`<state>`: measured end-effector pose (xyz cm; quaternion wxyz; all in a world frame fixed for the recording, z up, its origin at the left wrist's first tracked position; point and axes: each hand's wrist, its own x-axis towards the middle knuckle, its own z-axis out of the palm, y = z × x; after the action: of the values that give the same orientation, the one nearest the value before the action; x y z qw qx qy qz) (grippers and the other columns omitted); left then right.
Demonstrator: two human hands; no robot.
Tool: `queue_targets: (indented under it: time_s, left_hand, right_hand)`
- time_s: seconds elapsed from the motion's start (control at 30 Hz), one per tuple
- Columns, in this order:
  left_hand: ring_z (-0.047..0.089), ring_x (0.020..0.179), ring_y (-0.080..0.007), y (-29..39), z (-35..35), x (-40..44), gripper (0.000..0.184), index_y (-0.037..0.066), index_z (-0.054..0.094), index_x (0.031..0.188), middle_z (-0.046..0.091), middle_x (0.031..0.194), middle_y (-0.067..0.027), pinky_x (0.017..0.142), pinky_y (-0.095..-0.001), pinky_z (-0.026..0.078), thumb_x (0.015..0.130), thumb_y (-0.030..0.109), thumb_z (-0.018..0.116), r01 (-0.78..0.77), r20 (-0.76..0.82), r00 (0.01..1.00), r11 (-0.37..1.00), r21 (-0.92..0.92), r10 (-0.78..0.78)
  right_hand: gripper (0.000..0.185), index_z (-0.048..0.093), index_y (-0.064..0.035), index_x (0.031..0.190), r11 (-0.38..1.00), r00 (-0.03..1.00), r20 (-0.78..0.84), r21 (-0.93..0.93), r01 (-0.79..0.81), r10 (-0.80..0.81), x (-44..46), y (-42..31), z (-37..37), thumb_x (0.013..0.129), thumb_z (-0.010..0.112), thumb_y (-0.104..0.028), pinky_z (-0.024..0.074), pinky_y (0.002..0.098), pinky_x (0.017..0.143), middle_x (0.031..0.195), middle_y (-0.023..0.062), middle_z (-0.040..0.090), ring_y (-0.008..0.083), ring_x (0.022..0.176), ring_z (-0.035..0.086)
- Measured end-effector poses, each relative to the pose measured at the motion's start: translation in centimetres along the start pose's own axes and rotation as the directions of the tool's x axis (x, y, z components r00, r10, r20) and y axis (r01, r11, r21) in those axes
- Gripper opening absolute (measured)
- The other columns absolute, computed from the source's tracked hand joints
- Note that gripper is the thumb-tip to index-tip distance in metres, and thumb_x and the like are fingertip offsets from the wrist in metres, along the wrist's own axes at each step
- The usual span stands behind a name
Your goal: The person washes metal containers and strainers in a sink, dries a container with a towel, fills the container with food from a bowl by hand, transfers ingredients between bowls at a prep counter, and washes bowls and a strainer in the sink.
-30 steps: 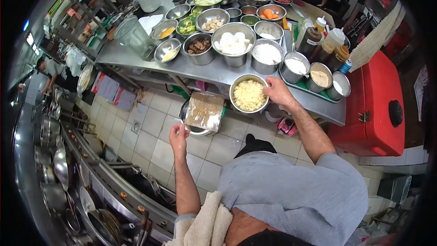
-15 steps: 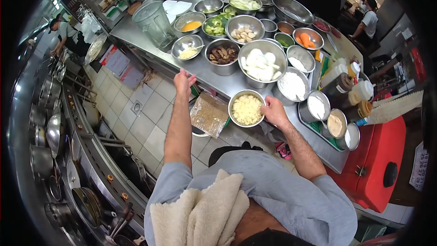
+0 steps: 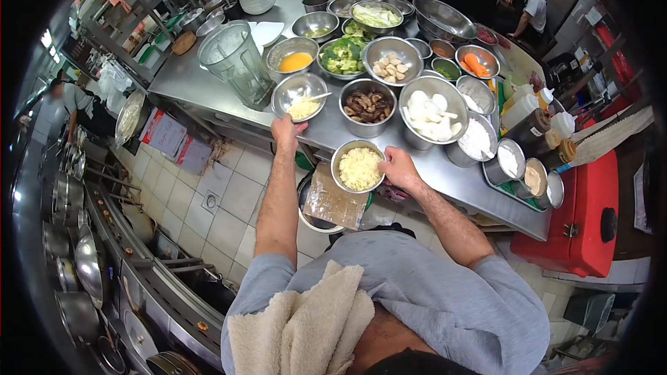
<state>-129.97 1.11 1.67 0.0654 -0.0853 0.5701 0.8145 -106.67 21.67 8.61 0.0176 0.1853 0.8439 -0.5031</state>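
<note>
My right hand (image 3: 401,169) is closed on the rim of a metal bowl (image 3: 357,190) filled with pale yellow minced garlic (image 3: 360,169), held off the table's near edge. At the front of the table, my left hand (image 3: 285,132) grips the near rim of a shallow metal bowl (image 3: 297,83). Inside that bowl lies a small pale chopped heap with a light-handled utensil (image 3: 321,96); the fingertips are partly hidden. Between and beyond my hands stand a metal pot of sliced brown mushrooms (image 3: 368,105) and a larger bowl of white pieces (image 3: 434,112).
Bowls of broccoli (image 3: 342,56), beaten egg (image 3: 295,62) and carrots (image 3: 475,64) crowd the steel table (image 3: 174,83). A blender jar (image 3: 236,62) stands left, sauce bottles (image 3: 521,111) right. Below is a plastic-wrapped package (image 3: 337,198); a stove line (image 3: 139,257) runs left. Other people work farther off.
My left hand, open and short of the table before, has reached forward and closed on the shallow bowl's rim. My right hand still holds the garlic bowl. The view has shifted slightly.
</note>
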Motion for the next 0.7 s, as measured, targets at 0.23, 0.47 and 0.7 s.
queue_targets:
  time_s: [0.23,0.47,0.7]
  left_hand:
    - [0.063,0.072,-0.0302,6.7,0.2,-3.9,0.025,-0.016,0.042,0.093,0.056,0.092,-0.025,0.059,-0.0366,0.057,0.083,0.007,0.042,-0.084,0.144,0.986,0.996,-0.043,0.089]
    - [0.06,0.066,-0.0211,6.9,-0.5,-3.1,0.012,-0.005,0.039,0.082,0.053,0.08,-0.015,0.057,-0.0341,0.058,0.083,0.004,0.046,-0.202,0.072,0.976,0.978,-0.051,0.205]
    - [0.056,0.066,-0.0172,4.7,-1.2,-1.2,0.012,-0.003,0.04,0.082,0.05,0.079,-0.0109,0.057,-0.0314,0.057,0.085,0.006,0.048,-0.217,0.019,0.976,0.976,-0.016,0.218]
  right_hand:
    - [0.018,0.039,-0.0018,0.06,0.98,0.995,-0.048,0.184,-0.074,0.084,4.8,-1.4,6.5,0.069,0.055,-0.006,0.0394,0.0344,0.035,0.051,0.0097,0.049,0.0177,0.039,0.052]
    - [0.018,0.036,-0.0038,0.065,0.943,0.985,-0.128,0.327,-0.066,0.113,10.8,-6.2,10.8,0.072,0.053,-0.001,0.0351,0.0302,0.028,0.051,0.0093,0.048,0.0174,0.035,0.05]
    - [0.029,0.044,0.0031,0.099,0.956,0.993,0.007,0.27,-0.117,0.119,12.4,-9.2,10.2,0.079,0.059,-0.012,0.0454,0.0365,0.042,0.074,0.0186,0.057,0.0254,0.055,0.06]
